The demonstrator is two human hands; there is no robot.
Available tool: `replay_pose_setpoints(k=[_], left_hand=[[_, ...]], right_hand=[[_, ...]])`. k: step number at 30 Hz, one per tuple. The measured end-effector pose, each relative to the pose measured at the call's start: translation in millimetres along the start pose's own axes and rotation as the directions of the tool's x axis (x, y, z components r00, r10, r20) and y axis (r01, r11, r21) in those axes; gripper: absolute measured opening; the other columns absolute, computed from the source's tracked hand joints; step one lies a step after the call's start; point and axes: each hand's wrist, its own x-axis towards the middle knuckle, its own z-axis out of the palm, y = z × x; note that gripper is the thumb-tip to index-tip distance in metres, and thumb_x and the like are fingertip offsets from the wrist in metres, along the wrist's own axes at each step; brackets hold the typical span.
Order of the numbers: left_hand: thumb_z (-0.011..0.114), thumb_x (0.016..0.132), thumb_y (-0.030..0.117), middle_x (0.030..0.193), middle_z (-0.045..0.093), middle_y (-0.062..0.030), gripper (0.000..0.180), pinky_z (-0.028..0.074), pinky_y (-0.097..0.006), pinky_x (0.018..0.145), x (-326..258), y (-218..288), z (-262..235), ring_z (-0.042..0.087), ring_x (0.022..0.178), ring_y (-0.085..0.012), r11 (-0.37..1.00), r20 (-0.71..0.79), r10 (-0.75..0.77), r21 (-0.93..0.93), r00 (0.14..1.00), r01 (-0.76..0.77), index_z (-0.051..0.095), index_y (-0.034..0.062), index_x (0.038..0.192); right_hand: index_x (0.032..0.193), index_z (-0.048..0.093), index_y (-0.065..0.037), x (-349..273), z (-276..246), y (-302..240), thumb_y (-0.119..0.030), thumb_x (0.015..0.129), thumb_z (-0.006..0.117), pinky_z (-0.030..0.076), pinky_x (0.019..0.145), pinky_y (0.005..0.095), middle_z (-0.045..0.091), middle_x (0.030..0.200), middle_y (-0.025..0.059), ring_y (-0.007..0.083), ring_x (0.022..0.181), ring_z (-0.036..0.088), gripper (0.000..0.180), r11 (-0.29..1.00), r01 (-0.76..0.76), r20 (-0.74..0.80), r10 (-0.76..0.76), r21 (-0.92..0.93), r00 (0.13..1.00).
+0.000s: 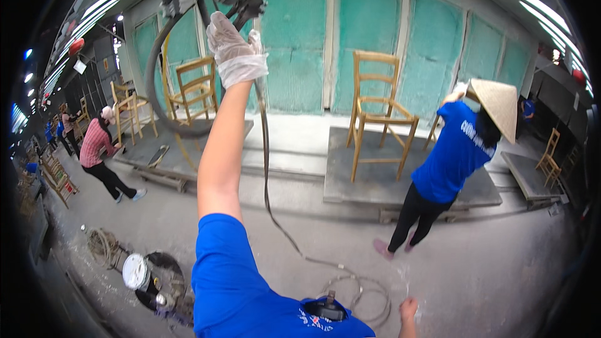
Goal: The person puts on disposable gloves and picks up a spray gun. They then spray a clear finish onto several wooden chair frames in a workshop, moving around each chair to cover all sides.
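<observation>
My left hand (233, 47), in a thin clear plastic glove, is raised high at the end of a stretched arm. Its fingers are closed around the handle of a dark spray gun (250, 5), mostly hidden by the glove. From there a thin dark hose (267, 175) hangs to the floor and ends in loose coils near my body. My bare right hand (408, 307) is low at the lower right, its fingers curled with nothing visible in them. Straight ahead, a wooden chair (382, 116) stands upright on a grey platform (338, 181), out of reach of both hands.
A co-worker in a blue shirt (452, 150) and conical hat stands by the platform. Another in a plaid shirt (99, 150) bends toward chairs at left. A thick dark hose (152, 81) loops beside my arm. A white bucket (136, 271) and pump equipment stand lower left. Green panels (293, 44) line the wall.
</observation>
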Motion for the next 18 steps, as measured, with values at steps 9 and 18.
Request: replay_pose_setpoints(k=[9, 18], left_hand=[[0.075, 0.081, 0.014, 0.107, 0.058, -0.0162, 0.072, 0.051, -0.041, 0.080, 68, -1, 63, 0.061, 0.096, -0.0322, 0.940, -0.325, -0.021, -0.328, 0.945, -0.091, 0.033, 0.0054, 0.139], [0.066, 0.096, 0.017, 0.080, 0.065, -0.0007, 0.036, 0.041, -0.022, 0.049, -42, 72, 62, 0.052, 0.056, -0.0059, 0.059, 0.543, -0.398, -0.789, 0.739, 0.612, 0.059, 0.0102, 0.130]], right_hand=[[0.096, 0.064, 0.004, -101, 29, -96, -0.008, 0.087, 0.052, 0.054, 0.050, 0.0392, 0.065, 0.067, 0.0154, 0.0258, 0.056, 0.066, 0.018, 0.761, -0.526, 0.427, 0.648, -0.379, 0.631], [0.089, 0.066, 0.002, -59, -14, -78, -0.011, 0.087, 0.055, 0.054, 0.052, 0.0384, 0.067, 0.068, 0.0156, 0.0248, 0.056, 0.066, 0.017, 0.728, -0.664, 0.353, 0.674, -0.170, 0.649]])
